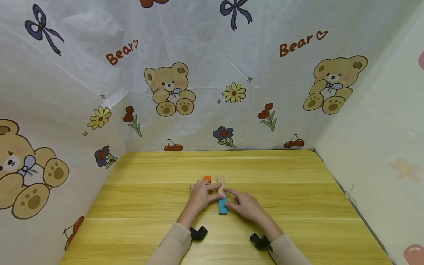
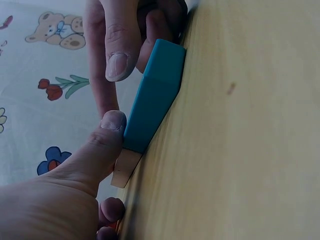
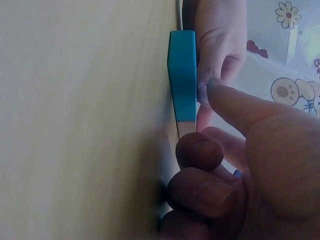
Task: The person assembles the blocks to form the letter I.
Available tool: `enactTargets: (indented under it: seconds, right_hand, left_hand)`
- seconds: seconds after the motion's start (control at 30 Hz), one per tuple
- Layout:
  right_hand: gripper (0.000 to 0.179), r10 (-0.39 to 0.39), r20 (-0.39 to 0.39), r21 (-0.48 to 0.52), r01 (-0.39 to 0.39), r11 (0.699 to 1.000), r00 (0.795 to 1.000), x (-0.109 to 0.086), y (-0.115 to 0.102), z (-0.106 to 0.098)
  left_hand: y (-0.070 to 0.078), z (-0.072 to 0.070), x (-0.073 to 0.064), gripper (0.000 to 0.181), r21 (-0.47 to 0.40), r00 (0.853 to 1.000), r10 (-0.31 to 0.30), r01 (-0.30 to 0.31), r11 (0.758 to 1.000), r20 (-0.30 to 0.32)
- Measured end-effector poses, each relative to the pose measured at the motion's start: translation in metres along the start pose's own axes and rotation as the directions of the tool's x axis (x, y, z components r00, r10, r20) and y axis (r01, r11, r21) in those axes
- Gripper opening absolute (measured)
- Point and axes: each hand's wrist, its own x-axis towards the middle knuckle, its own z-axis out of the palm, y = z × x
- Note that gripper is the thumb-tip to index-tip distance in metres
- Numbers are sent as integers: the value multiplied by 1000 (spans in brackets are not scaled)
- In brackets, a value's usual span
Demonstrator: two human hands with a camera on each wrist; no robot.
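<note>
A blue block [image 1: 223,207] and a plain wooden block [image 1: 221,181] lie end to end on the table. My left hand [image 1: 200,195] is on their left side, its index finger reaching to the wooden block and its thumb at the seam between the two. From the right, my right hand [image 1: 246,205] touches the wooden block with its extended index finger, while its thumb is at the blue block's side. Just beyond the left hand's knuckles sits an orange block [image 1: 207,178], partly hidden. The left wrist view shows the blue block [image 2: 155,95] beside the left thumb.
The pieces lie on a wood-grain table [image 1: 149,206]. A white sheet [image 1: 205,51] printed with bears and flowers hangs behind and at the left. At the right stands a pale wall [image 1: 381,121], with a thin cable [image 1: 352,198] near the table's edge.
</note>
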Motion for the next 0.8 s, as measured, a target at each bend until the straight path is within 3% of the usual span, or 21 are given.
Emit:
enactTargets:
  seconds: [0.43, 0.8]
  right_hand:
    - [60, -29, 4, -37, 29, 999, 1000, -1, -2, -2]
    - [58, -34, 18, -49, 35, 998, 999, -1, -3, -3]
  left_hand:
    - [-3, 2, 0, 54, 17, 1000, 7, -7, 1000, 2]
    - [-3, 1, 0, 56, -21, 999, 15, -15, 1000, 33]
